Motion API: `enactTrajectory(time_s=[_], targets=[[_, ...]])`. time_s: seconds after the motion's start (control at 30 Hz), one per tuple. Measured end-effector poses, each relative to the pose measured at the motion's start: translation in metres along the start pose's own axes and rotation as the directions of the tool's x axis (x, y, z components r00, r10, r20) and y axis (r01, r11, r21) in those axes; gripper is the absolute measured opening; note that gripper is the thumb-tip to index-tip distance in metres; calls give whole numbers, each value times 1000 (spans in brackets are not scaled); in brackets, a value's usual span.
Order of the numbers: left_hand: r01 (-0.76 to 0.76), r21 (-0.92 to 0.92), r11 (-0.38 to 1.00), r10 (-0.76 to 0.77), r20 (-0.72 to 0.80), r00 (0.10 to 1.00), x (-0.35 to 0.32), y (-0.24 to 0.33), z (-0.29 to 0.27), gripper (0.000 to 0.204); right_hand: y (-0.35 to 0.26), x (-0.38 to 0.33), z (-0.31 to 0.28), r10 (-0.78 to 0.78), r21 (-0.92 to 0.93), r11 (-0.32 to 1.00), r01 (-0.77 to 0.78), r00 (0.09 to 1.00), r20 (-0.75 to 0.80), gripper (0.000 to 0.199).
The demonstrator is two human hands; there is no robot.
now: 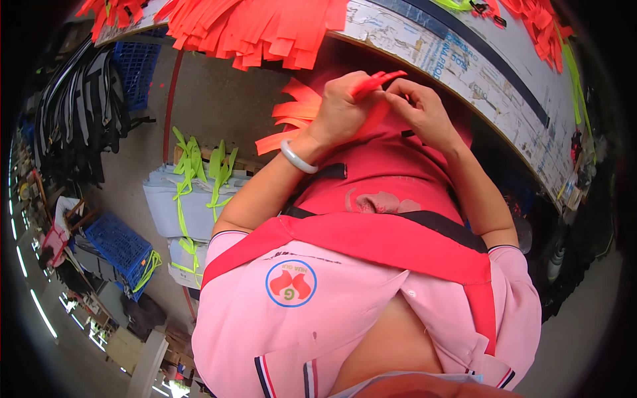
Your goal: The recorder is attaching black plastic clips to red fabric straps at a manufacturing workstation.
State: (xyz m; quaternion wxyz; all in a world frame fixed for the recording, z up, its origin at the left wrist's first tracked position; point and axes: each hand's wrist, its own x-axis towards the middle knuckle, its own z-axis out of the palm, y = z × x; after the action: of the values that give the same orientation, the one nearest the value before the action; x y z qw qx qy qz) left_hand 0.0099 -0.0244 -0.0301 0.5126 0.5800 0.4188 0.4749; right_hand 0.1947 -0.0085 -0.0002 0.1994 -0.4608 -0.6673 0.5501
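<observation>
My left hand (340, 106) is closed around a bundle of bright orange-red webbing strips (298, 109). Their folded ends stick out above the fist, and the loose tails fan out to the left below the table edge. Close beside it, my right hand (424, 109) has its thumb and fingers drawn together in a pinch near the strip ends. Whatever lies in that pinch is mostly hidden by the fingers. Both hands are held over the lap, in front of a red apron (391, 172).
A worktable (424, 50) crosses the top, carrying an orange strip pile (259, 30) and a long dark strip (497, 76). At left are stacked pale grey panels (162, 199) with yellow-green ties, black straps (79, 106) and a blue crate (119, 242).
</observation>
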Motion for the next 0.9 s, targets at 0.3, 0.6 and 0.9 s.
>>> enactTrajectory(time_s=[0.3,0.6,0.9], targets=[[-61,-4,998,61,38,997,0,16,23,10,38,-7,1,319,615,739,-275,947,41,12],[276,-335,901,-216,205,955,2,3,-13,13,-5,12,4,89,193,975,-108,990,105,49],[-17,124,992,-14,243,970,7,2,-1,13,5,10,4,27,77,996,-39,989,146,48]])
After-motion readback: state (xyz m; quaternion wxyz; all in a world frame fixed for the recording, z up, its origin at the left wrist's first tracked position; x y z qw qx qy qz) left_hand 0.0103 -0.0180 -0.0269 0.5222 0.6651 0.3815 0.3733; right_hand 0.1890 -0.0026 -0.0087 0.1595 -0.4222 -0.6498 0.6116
